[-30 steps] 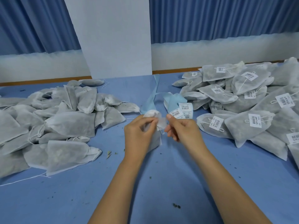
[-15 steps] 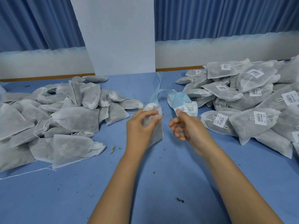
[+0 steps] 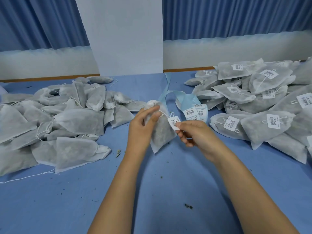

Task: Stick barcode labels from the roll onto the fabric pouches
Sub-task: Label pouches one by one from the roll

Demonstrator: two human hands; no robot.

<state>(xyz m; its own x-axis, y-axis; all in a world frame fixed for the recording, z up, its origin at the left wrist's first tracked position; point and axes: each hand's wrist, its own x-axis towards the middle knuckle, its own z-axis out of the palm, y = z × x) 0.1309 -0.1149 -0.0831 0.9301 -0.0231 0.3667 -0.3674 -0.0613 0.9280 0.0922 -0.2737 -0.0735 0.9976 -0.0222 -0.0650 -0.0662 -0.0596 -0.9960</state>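
Observation:
My left hand (image 3: pixel 143 125) grips a grey fabric pouch (image 3: pixel 163 134) by its gathered neck, and the pouch hangs upright over the blue table (image 3: pixel 152 191). A white barcode label (image 3: pixel 173 122) sits on the pouch's drawstring, and my right hand (image 3: pixel 194 134) pinches its lower edge between thumb and forefinger. Just behind the hands lies the label roll (image 3: pixel 192 107), blue backing strip with white labels.
A heap of unlabelled pouches (image 3: pixel 55 122) covers the table's left side. Labelled pouches (image 3: pixel 263 105) are piled at the right. The empty backing strip (image 3: pixel 166 92) trails toward a white pillar (image 3: pixel 125 36). Dark crumbs (image 3: pixel 188 206) dot the near cloth.
My right hand has drawn away from the left, and the label now shows on the drawstring between them. The pouch hangs lower and more spread out.

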